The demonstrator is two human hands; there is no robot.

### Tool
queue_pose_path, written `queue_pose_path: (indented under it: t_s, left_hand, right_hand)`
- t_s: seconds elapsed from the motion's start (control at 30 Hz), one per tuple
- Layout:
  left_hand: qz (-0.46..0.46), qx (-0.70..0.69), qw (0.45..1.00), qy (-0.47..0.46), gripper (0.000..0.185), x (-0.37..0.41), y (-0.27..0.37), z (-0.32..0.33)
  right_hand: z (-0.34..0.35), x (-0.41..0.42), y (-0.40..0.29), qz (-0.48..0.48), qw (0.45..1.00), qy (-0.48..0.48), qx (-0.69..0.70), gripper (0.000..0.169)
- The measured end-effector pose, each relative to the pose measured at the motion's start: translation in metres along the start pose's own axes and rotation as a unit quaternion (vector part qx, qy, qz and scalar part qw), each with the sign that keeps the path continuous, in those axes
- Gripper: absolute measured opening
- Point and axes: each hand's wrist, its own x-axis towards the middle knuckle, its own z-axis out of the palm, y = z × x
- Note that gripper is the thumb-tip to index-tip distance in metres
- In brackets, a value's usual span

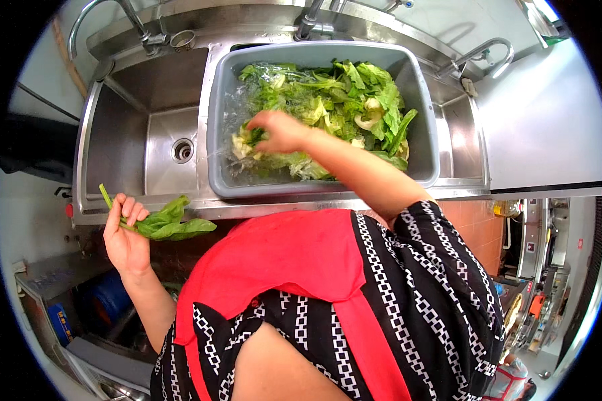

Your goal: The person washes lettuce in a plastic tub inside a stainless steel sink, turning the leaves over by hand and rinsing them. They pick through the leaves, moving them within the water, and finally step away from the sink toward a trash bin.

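Observation:
A large grey plastic tub [426, 120] sits over the middle of a stainless steel sink unit, holding water and many leafy greens [351, 95]. My right hand [277, 133] is in the left half of the tub, blurred, with its fingers curled about some pale and green leaves at the splashing water; how firmly it grips cannot be told. Off the sink's front left corner, my left hand [125, 225] is raised and holds a green leafy stalk [173, 220] between thumb and fingers, the stem pointing up left and the leaves to the right.
Left of the tub is a steel sink basin [173, 125] with a drain [182, 150]. Curved faucets [130, 15] rise along the back, with a small strainer [182, 40] beside one. Another basin [454, 130] and a pale counter [537, 125] lie right. Another person [509, 378] shows at lower right.

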Motion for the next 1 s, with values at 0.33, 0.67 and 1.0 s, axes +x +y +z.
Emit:
queue_pose_path:
  t_s: [0.33, 0.67, 1.0]
  left_hand:
    - [0.045, 0.006, 0.999, 0.009, 0.011, -0.010, 0.006, 0.003]
    - [0.059, -0.098, 0.975, -0.190, 0.017, 0.015, 0.016, 0.060]
    - [-0.021, 0.158, 0.958, -0.240, 0.016, 0.092, -0.067, 0.166]
  right_hand:
    - [0.031, -0.012, 0.026, 0.077, 0.909, -0.304, -0.274, 0.025]
    - [-0.070, -0.068, 0.012, 0.154, 0.984, -0.037, -0.078, 0.028]
    - [-0.127, -0.154, 0.024, 0.240, 0.944, 0.223, -0.021, 0.028]
